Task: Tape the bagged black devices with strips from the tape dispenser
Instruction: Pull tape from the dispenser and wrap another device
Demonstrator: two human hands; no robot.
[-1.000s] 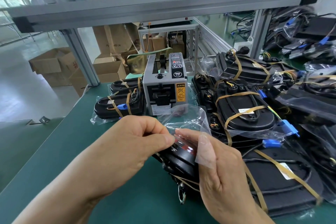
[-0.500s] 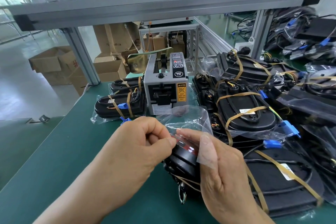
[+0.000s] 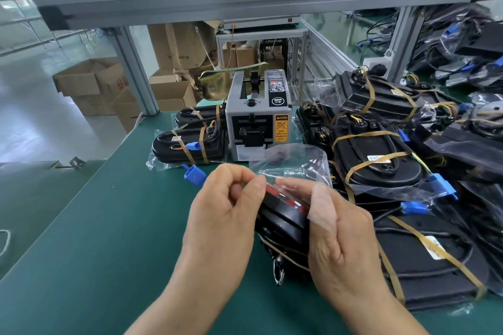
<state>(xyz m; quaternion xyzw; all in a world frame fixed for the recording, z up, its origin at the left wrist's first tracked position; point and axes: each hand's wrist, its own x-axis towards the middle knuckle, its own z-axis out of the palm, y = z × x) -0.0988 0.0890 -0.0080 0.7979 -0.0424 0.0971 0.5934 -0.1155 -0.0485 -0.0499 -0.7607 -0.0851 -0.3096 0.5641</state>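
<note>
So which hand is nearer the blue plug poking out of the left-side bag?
Left. The left hand sits just right of the blue plug; the right hand is farther right, past the bagged device.

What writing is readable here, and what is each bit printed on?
"CAUTION": yellow label on the tape dispenser; smaller lines beneath unreadable.
"SEMI": round black badge on the dispenser.
"40 CM": tall cardboard box; digits before it unclear.
Unreadable: red characters on the open carton; white stickers on the bagged devices.
</note>
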